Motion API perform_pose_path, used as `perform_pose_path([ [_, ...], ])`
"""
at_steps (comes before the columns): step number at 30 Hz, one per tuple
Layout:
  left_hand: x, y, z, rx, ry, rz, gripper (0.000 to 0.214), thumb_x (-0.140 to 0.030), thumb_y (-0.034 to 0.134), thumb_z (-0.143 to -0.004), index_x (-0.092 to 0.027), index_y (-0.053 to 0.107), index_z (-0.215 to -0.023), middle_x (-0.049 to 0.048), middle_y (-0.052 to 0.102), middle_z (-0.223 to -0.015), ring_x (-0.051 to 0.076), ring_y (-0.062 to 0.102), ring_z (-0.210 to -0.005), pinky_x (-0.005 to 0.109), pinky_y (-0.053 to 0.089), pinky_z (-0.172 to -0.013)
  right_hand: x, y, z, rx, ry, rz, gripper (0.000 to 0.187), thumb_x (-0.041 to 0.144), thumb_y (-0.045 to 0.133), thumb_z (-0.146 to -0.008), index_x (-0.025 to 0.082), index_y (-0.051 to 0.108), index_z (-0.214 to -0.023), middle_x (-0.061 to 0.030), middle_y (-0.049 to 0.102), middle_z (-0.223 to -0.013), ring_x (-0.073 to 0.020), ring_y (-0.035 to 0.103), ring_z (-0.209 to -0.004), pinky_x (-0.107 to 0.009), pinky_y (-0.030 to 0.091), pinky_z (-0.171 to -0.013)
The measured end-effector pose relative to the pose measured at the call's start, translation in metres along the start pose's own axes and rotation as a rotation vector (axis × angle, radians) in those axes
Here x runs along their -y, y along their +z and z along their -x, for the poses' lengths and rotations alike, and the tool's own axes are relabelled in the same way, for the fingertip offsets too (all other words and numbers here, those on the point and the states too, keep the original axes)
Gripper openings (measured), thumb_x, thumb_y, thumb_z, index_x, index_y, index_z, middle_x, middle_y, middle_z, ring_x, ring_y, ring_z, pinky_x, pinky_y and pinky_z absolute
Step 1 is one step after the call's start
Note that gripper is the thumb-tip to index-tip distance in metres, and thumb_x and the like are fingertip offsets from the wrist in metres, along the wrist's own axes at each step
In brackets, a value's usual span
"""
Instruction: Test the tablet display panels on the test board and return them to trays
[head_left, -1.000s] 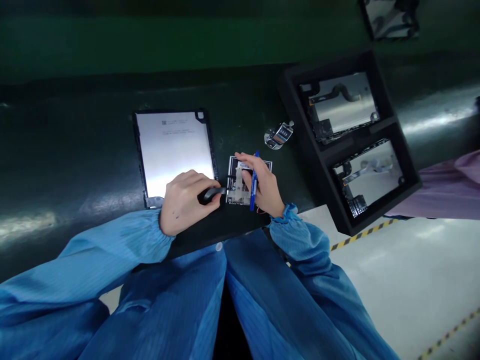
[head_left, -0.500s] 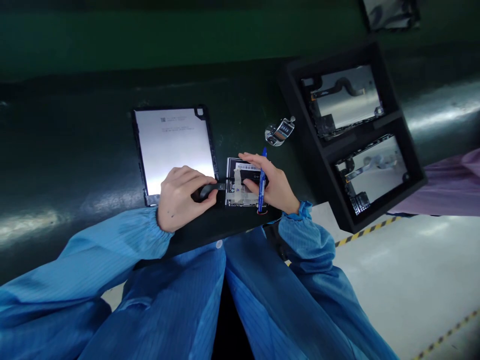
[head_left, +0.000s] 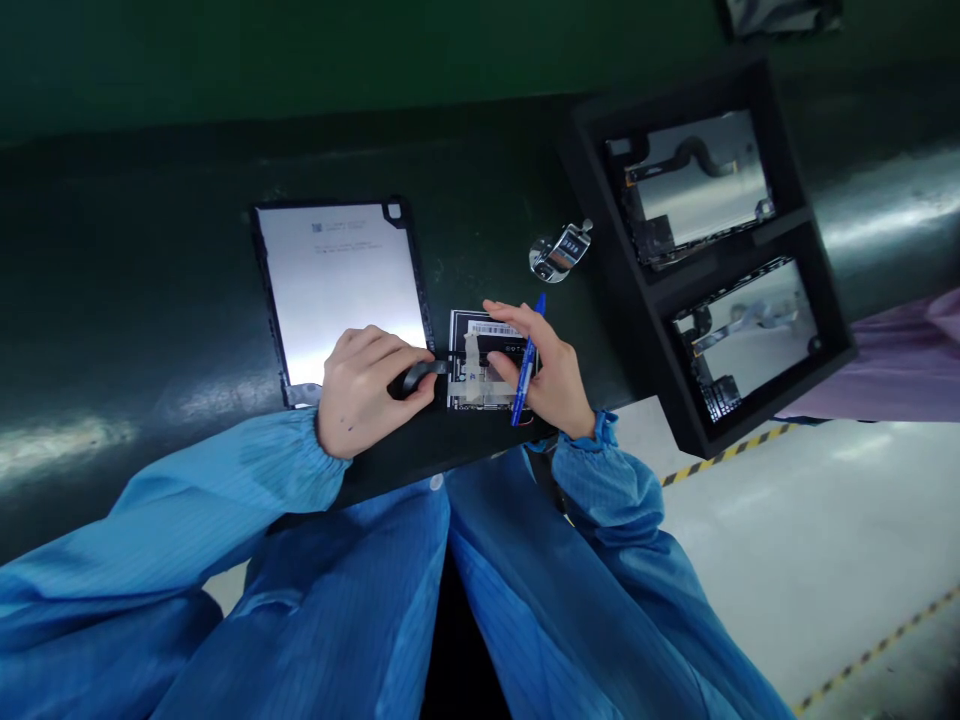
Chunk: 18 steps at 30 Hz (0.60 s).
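**Both hands work at a small taped board**

The left hand (head_left: 360,385) is closed around a dark, rounded cable plug (head_left: 411,378) whose metal tip meets the left edge of a small black-and-white board (head_left: 484,360) patched with pale tape. The right hand (head_left: 551,370) presses fingers on that board and grips a slim blue pen (head_left: 527,368). Left of them a flat, glossy rectangular panel (head_left: 341,285) lies on the dark table (head_left: 150,300). Farther right sit a shiny metal tally counter (head_left: 559,252) and a black foam tray (head_left: 600,180) holding two panels.
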<state>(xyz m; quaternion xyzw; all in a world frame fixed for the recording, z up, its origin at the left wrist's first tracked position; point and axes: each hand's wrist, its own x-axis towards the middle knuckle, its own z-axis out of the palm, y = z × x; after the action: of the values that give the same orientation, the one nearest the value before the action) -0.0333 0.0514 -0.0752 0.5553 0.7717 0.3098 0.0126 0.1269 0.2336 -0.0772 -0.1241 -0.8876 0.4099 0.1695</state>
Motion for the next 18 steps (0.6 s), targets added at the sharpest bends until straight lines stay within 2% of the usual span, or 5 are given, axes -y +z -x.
perform_pose_path([
  [2, 0.001, -0.003, 0.000, -0.008, -0.009, 0.005, 0.009, -0.025, 0.064, -0.084, -0.023, 0.073, -0.085, 0.0028, 0.075, -0.085, 0.025, 0.068, -0.081, 0.042, 0.054, -0.076, -0.001, -0.009, 0.003, 0.022, -0.021, 0.015, 0.040, 0.036, 0.057, -0.097, 0.027, 0.046, -0.134, -0.0046, 0.055, -0.142, -0.0246, 0.048, -0.136, -0.051, 0.033, -0.121],
  [8, 0.003, -0.009, 0.001, -0.032, 0.002, 0.065, 0.008, -0.025, 0.065, -0.084, -0.024, 0.072, -0.088, 0.0034, 0.074, -0.083, 0.025, 0.068, -0.080, 0.043, 0.054, -0.076, -0.019, -0.030, 0.027, 0.206, -0.053, 0.170, 0.088, 0.057, 0.074, -0.081, 0.023, 0.031, -0.150, -0.0098, 0.042, -0.153, -0.0306, 0.036, -0.144, -0.057, 0.024, -0.123],
  [10, 0.004, -0.008, 0.003, -0.037, 0.003, 0.069, 0.007, -0.025, 0.066, -0.084, -0.025, 0.072, -0.088, 0.0030, 0.074, -0.083, 0.025, 0.067, -0.081, 0.044, 0.053, -0.078, -0.018, -0.025, 0.039, 0.136, -0.017, 0.282, 0.087, 0.060, 0.072, -0.081, 0.023, 0.033, -0.148, -0.0101, 0.046, -0.150, -0.0319, 0.042, -0.140, -0.057, 0.025, -0.121],
  [15, 0.006, -0.007, 0.005, -0.051, 0.020, 0.076, 0.010, -0.022, 0.069, -0.082, -0.024, 0.070, -0.092, 0.0038, 0.073, -0.083, 0.025, 0.067, -0.083, 0.044, 0.053, -0.080, 0.001, -0.004, 0.065, -0.174, 0.209, 0.560, 0.071, 0.060, 0.065, -0.087, 0.020, 0.041, -0.141, -0.0139, 0.056, -0.139, -0.0343, 0.060, -0.117, -0.052, 0.046, -0.099],
  [18, 0.006, -0.008, 0.007, -0.036, 0.031, 0.077, 0.010, -0.022, 0.069, -0.082, -0.024, 0.070, -0.092, 0.0040, 0.073, -0.084, 0.026, 0.067, -0.084, 0.044, 0.053, -0.081, 0.000, -0.005, 0.058, -0.139, 0.110, 0.524, 0.067, 0.058, 0.062, -0.089, 0.021, 0.040, -0.141, -0.0134, 0.056, -0.139, -0.0348, 0.056, -0.124, -0.054, 0.041, -0.107],
])
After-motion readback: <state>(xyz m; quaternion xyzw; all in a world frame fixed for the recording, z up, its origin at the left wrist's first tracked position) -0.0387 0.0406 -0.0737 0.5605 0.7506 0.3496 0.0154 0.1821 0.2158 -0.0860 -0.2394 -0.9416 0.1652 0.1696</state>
